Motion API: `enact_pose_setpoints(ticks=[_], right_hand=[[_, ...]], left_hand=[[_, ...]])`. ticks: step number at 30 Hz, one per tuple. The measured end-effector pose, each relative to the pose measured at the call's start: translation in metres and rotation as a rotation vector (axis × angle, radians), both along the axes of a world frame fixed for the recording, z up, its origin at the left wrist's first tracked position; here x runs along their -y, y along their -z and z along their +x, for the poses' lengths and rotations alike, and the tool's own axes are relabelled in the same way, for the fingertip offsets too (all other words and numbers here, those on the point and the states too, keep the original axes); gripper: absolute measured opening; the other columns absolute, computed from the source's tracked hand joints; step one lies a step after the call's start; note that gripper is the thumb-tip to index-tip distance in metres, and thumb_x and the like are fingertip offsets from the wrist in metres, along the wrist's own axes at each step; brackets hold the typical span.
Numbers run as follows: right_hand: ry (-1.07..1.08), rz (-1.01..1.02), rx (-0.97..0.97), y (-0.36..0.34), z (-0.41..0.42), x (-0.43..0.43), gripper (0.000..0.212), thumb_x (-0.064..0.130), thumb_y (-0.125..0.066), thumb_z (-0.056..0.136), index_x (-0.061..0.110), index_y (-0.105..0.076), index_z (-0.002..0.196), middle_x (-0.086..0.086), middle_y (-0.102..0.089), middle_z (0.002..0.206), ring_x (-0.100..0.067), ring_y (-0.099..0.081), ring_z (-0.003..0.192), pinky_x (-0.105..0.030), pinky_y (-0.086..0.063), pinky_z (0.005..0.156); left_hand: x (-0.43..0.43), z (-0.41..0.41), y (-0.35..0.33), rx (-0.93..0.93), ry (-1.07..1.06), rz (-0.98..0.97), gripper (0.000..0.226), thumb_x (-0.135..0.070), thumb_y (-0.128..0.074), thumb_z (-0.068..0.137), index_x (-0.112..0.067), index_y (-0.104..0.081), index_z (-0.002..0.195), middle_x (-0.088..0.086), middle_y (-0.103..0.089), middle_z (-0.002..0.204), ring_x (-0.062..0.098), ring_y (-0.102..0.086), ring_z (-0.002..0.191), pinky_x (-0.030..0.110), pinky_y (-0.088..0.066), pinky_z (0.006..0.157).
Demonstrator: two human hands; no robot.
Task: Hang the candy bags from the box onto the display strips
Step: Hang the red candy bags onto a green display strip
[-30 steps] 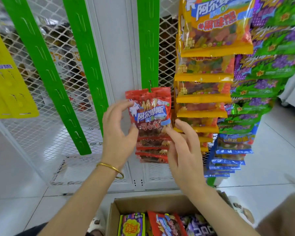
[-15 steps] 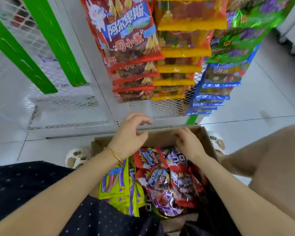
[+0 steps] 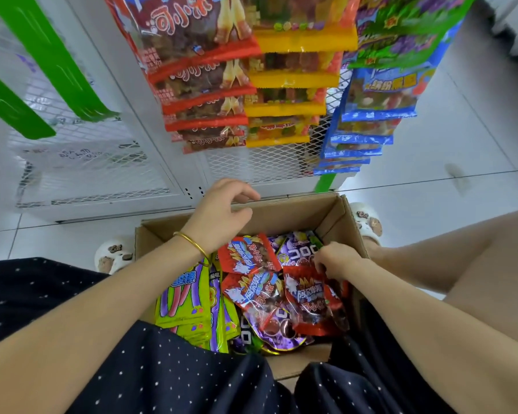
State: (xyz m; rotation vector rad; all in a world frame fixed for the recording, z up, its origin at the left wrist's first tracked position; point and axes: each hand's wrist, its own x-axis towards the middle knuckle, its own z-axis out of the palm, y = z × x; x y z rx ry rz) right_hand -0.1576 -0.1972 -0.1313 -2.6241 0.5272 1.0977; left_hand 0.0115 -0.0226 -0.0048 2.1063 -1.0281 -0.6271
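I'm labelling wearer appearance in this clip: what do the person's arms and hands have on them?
Both forearms are bare, with no sleeves or gloves in view. The left hand has a thin gold bangle at its wrist. The right hand shows no jewellery.

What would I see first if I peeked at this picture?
Rows of bright candy bags, red, yellow and blue, hang up top. Below them an open cardboard box brims with more candy, and the right hand digs among its red bags.
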Motion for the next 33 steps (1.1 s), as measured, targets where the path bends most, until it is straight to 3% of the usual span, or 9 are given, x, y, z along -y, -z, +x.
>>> enact_pose_setpoints(ticks=[3, 9, 12, 14, 19, 23, 26, 29, 33], right_hand=[[-0.074, 0.043, 0.02, 0.0, -0.001, 0.005, 0.01, 0.015, -0.061, 0.082, 0.024, -0.061, 0.086, 0.002, -0.056, 0.092, -0.019, -0.045, 0.111, -0.027, -0.041, 0.081], [-0.001, 0.277, 0.232, -0.047, 0.029, 0.005, 0.017, 0.015, -0.067, 0.082, 0.009, -0.067, 0.098, 0.0, -0.06, 0.088, -0.016, -0.054, 0.082, -0.021, -0.036, 0.064], [0.083, 0.446, 0.411, -0.081, 0.045, -0.001, 0.013, 0.01, -0.068, 0.081, 0.007, -0.068, 0.094, -0.004, -0.064, 0.082, -0.016, -0.056, 0.074, -0.017, -0.038, 0.061], [0.176, 0.593, 0.503, -0.101, 0.053, -0.008, 0.008, 0.007, -0.068, 0.082, 0.01, -0.067, 0.089, -0.002, -0.064, 0.071, -0.01, -0.055, 0.062, -0.019, -0.041, 0.059], [0.306, 0.71, 0.72, -0.144, 0.072, -0.025, 0.013, 0.006, -0.065, 0.084, -0.003, -0.067, 0.092, -0.006, -0.065, 0.073, -0.004, -0.055, 0.058, -0.016, -0.044, 0.058], [0.337, 0.667, 0.81, -0.17, 0.08, -0.026, 0.014, 0.019, -0.064, 0.087, 0.009, -0.066, 0.097, 0.006, -0.066, 0.076, 0.0, -0.062, 0.065, -0.013, -0.048, 0.061], [0.277, 0.508, 0.867, -0.19, 0.089, -0.027, 0.012, 0.021, -0.062, 0.089, 0.01, -0.063, 0.085, 0.01, -0.059, 0.074, 0.002, -0.059, 0.065, -0.011, -0.045, 0.055], [0.232, 0.413, 1.002, -0.219, 0.102, -0.032, 0.017, 0.021, -0.058, 0.091, 0.021, -0.058, 0.074, 0.013, -0.057, 0.073, 0.0, -0.057, 0.068, -0.011, -0.043, 0.055], [0.101, 0.246, 1.036, -0.258, 0.116, -0.034, 0.009, 0.021, -0.059, 0.091, 0.018, -0.065, 0.086, 0.014, -0.055, 0.073, -0.005, -0.053, 0.07, -0.025, -0.043, 0.061]], left_hand=[[0.003, -0.002, 0.0, 0.001, 0.003, 0.0, 0.025, -0.004, -0.055, 0.085, -0.026, -0.059, 0.097, -0.005, -0.052, 0.111, 0.004, -0.053, 0.1, 0.021, -0.041, 0.089], [0.003, -0.007, 0.006, -0.064, 0.154, 0.167, 0.02, -0.016, -0.057, 0.089, -0.023, -0.06, 0.108, -0.012, -0.055, 0.107, -0.002, -0.053, 0.095, 0.001, -0.038, 0.073], [0.001, -0.012, 0.012, -0.128, 0.233, 0.279, 0.032, -0.028, -0.061, 0.087, -0.02, -0.056, 0.118, -0.006, -0.058, 0.114, 0.006, -0.057, 0.104, 0.015, -0.042, 0.085], [0.0, -0.015, 0.012, -0.145, 0.227, 0.271, 0.035, -0.028, -0.066, 0.083, -0.018, -0.058, 0.115, -0.006, -0.059, 0.105, 0.008, -0.058, 0.097, 0.016, -0.043, 0.079], [-0.001, -0.003, -0.006, 0.084, 0.12, 0.085, 0.01, -0.019, -0.069, 0.08, -0.02, -0.059, 0.08, -0.002, -0.047, 0.081, 0.014, -0.045, 0.085, 0.026, -0.03, 0.066], [-0.009, 0.01, -0.029, -0.106, -0.076, -0.113, 0.006, -0.011, -0.064, 0.084, -0.013, -0.064, 0.091, -0.002, -0.059, 0.08, 0.005, -0.055, 0.073, 0.015, -0.042, 0.066], [-0.02, 0.023, -0.053, -0.198, -0.201, -0.257, 0.007, -0.01, -0.061, 0.087, -0.005, -0.063, 0.091, 0.012, -0.065, 0.089, 0.015, -0.059, 0.081, 0.036, -0.051, 0.076], [-0.024, 0.044, -0.081, -0.207, -0.273, -0.38, 0.001, -0.013, -0.062, 0.088, -0.012, -0.061, 0.088, 0.008, -0.064, 0.089, 0.019, -0.06, 0.085, 0.039, -0.053, 0.077], [-0.014, 0.072, -0.114, -0.112, -0.531, -0.515, 0.052, -0.02, -0.07, 0.081, -0.007, -0.045, 0.124, 0.004, -0.053, 0.115, 0.018, -0.055, 0.105, 0.041, -0.049, 0.092]])
